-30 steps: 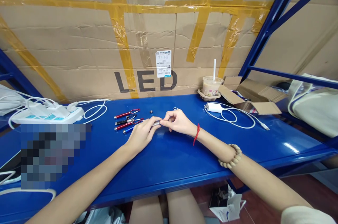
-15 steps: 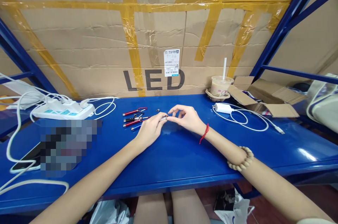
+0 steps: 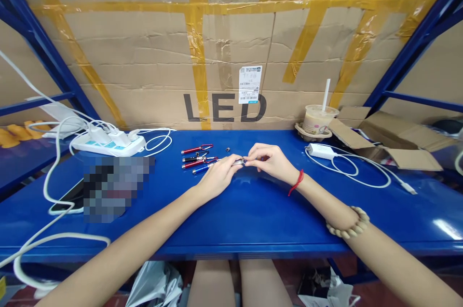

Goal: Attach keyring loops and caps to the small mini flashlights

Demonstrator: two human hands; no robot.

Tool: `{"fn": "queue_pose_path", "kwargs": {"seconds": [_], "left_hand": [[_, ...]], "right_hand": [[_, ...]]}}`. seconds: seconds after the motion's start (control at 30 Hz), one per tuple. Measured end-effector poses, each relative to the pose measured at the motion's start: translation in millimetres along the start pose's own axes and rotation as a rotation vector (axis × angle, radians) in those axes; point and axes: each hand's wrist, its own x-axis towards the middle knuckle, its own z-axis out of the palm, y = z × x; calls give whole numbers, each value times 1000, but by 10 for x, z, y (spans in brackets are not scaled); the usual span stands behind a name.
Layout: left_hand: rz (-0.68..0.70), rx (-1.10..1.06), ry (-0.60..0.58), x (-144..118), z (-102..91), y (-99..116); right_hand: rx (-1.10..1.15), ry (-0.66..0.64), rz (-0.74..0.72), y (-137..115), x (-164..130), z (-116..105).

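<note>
My left hand [image 3: 220, 177] grips a small silver pen-shaped flashlight [image 3: 238, 162] just above the blue shelf top [image 3: 253, 210]. My right hand [image 3: 272, 162] meets it from the right, fingertips pinching the flashlight's tip. Just left of my hands lie several small red, black and blue pen lights [image 3: 197, 156] with key clips. A tiny dark cap [image 3: 227, 149] sits alone behind my hands.
A white power strip [image 3: 108, 143] with plugs and white cables sits at the left, with a phone [image 3: 68, 198] nearer me. At the right stand a drink cup with straw [image 3: 319, 118], a white charger [image 3: 320, 151] with its cable, and an open cardboard box [image 3: 394, 140]. A taped cardboard wall closes the back.
The view has swung left, so everything sits further right in frame. My hands stay together on the silver flashlight, the right fingers now closed on its tip.
</note>
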Motion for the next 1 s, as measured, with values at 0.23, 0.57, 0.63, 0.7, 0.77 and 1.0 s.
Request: {"fn": "queue_pose_path", "kwargs": {"seconds": [0.23,0.57,0.63,0.7,0.77,1.0], "left_hand": [[115,116,-6,-31,23,-18],[184,203,68,-45,52,-64],[173,219,79,-43,54,-66],[158,234,84,-43,51,-59],[150,254,82,-45,46,-47],[122,303,65,-51,39,-34]], "right_hand": [[-148,-73,-110,11,-27,-4],[-193,-45,-133,1,-49,92],[-193,-20,-83,-26,-51,107],[-180,-4,-22,-57,-51,118],[-151,-8,27,-86,-49,124],[-48,-37,143,-123,-31,143]]}}
